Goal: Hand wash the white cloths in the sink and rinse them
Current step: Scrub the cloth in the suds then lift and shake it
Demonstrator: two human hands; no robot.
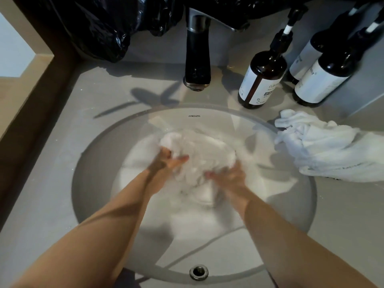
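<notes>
A white cloth (pixel 199 154) lies bunched and wet in the round sink (pixel 93 183), which holds soapy water. My left hand (pixel 166 161) grips the cloth's left side, its fingers partly buried in the folds. On the near right side, my right hand (pixel 228 177) holds the cloth with fingers curled into it. The motion blurs both hands and the cloth. A second white cloth (pixel 324 146) lies crumpled on the counter at the sink's right rim.
A dark faucet (pixel 197 53) stands behind the sink, not running. Three brown pump bottles (pixel 261 77) stand at the back right. A black plastic bag (pixel 108 28) hangs at the back left. An overflow hole (pixel 198 271) sits in the sink's near wall.
</notes>
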